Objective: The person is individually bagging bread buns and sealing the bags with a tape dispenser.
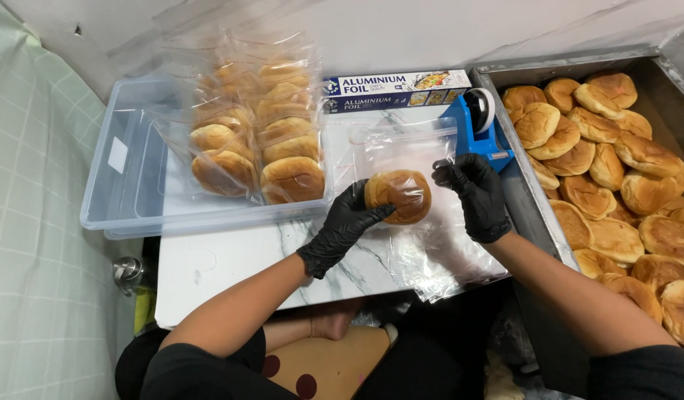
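Black-gloved, my left hand (347, 224) is gripping a round golden-brown bun (398, 195) inside a clear plastic bag (405, 148). My right hand (476, 194) is pinching the bag's edge beside a blue tape dispenser (477, 127).

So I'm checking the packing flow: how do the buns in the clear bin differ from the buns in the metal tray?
The buns in the clear bin are each sealed in a clear bag; the buns in the metal tray are bare. The bin's buns stand on edge in two neat rows; the tray's lie loose, overlapping in a heap. The bin holds fewer, with bare space at its left; the tray is nearly full. Both are round and golden brown.
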